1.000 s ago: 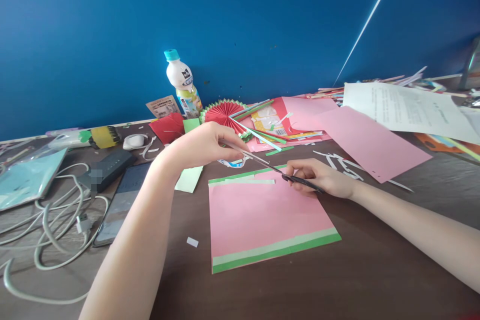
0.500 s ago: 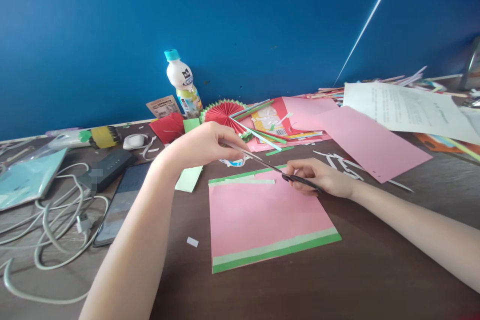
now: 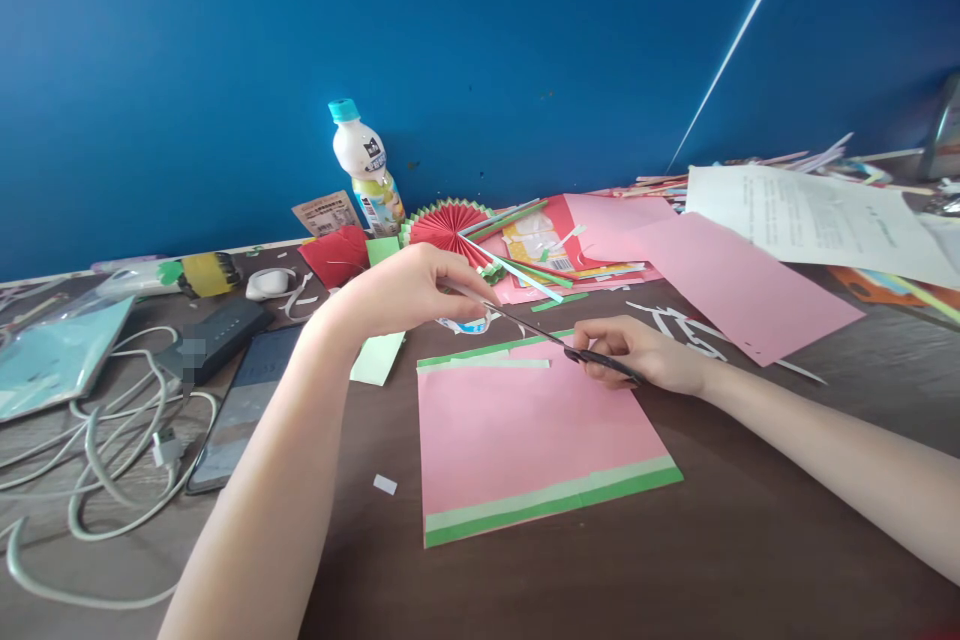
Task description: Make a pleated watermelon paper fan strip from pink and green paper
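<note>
My right hand (image 3: pixel 626 352) is closed around the black handles of a pair of scissors (image 3: pixel 596 360), whose blades point left toward my other hand. My left hand (image 3: pixel 431 290) is pinched on a thin pale strip by the blade tips; its fingers partly hide it. Just beneath that hand shows a white and blue ring (image 3: pixel 466 326), perhaps a tape roll; whether I hold it I cannot tell. Below both hands lies a pink sheet (image 3: pixel 532 440) with green bands along its near and far edges. A short pale green strip (image 3: pixel 517 362) rests near its top.
Behind stand a drink bottle (image 3: pixel 367 165) and a pleated red paper fan (image 3: pixel 446 228). Pink paper (image 3: pixel 750 290), a printed sheet (image 3: pixel 810 215) and white scraps (image 3: pixel 686 330) lie right. On the left are a phone (image 3: pixel 244 410), a black box (image 3: pixel 214 335) and white cables (image 3: pixel 112 460).
The scissors and the pale strip at the blade tips have shifted very slightly. Both hands keep nearly the same place, and the pink sheet has not moved.
</note>
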{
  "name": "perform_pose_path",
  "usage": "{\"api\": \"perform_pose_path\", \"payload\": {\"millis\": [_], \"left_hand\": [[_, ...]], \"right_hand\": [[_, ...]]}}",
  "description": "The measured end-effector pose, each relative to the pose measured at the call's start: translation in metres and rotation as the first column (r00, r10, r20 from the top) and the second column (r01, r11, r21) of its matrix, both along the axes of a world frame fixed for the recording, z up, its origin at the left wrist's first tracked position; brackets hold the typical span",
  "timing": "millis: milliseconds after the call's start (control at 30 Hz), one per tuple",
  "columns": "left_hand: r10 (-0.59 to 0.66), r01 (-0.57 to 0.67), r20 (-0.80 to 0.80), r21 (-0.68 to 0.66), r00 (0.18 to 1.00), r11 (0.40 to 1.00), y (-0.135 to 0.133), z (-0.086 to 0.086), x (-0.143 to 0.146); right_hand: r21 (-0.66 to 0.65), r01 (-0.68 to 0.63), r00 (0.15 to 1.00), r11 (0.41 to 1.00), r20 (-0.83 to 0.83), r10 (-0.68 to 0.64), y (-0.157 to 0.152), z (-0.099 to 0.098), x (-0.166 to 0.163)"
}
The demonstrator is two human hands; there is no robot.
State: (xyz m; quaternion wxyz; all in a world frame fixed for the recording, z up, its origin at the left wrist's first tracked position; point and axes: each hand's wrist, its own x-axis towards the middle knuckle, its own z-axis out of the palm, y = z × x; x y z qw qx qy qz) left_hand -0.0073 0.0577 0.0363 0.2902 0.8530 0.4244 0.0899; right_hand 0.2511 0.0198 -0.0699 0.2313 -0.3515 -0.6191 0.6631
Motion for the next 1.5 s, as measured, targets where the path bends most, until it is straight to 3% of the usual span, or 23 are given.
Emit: {"api": "perform_pose_path", "payload": {"millis": [867, 1500], "left_hand": [[0.046, -0.047, 0.017, 0.045, 0.999, 0.998, -0.0031, 0.0032, 0.0036], [0.055, -0.055, 0.004, 0.067, 0.998, 0.996, -0.0029, 0.0036, 0.0032]], "right_hand": [[0.006, -0.113, 0.992, 0.994, -0.06, 0.113, 0.0009, 0.0083, 0.0007], [-0.062, -0.087, 0.994, 0.994, -0.067, 0.083, 0.0051, 0.0025, 0.0034]]}}
